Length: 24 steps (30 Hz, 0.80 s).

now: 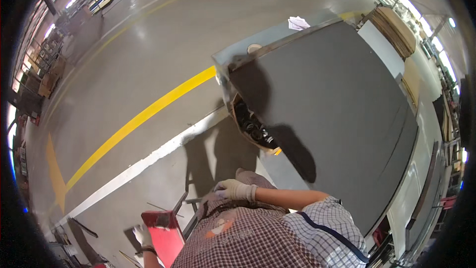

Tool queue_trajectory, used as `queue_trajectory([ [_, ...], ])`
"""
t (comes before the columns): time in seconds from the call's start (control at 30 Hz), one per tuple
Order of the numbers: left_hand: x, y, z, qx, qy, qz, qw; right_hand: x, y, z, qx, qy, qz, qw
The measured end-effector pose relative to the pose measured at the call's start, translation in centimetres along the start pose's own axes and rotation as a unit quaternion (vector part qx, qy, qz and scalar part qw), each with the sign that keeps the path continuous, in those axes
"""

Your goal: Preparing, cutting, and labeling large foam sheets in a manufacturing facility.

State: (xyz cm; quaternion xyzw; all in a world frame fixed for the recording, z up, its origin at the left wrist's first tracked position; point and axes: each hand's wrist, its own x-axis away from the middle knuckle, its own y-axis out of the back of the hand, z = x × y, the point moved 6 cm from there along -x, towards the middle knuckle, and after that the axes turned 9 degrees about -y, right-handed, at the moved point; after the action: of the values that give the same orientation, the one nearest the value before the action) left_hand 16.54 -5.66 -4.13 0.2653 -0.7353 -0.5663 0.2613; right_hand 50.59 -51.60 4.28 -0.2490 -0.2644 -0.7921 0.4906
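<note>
My left hand, in a pale glove, is low at the left beside a red chair. Its fingers look stretched out, with nothing visible in them; whether it touches the chair's edge I cannot tell. Across my lap lies my right hand, also gloved, resting on the checked apron. Its fingers point left and look loosely spread, holding nothing I can see. The large dark-topped table stands at my right, apart from both hands.
Under the table's near left edge, a container holds dark items. A tape roll and white papers lie along the far ledge. Stacked cardboard stands behind the table. Yellow line and white line cross the floor.
</note>
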Motion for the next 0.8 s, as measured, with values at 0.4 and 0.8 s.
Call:
queue_trajectory([
  [0.4,-39.8,1.7,-68.0,0.156,-0.587,0.048,0.793,-10.1,23.9,18.3,0.045,0.217,-0.171,0.96],
  [0.8,-39.5,-13.8,-101.6,0.197,-0.777,0.114,0.586,-12.4,56.9,8.8,0.222,-0.251,-0.599,0.728],
])
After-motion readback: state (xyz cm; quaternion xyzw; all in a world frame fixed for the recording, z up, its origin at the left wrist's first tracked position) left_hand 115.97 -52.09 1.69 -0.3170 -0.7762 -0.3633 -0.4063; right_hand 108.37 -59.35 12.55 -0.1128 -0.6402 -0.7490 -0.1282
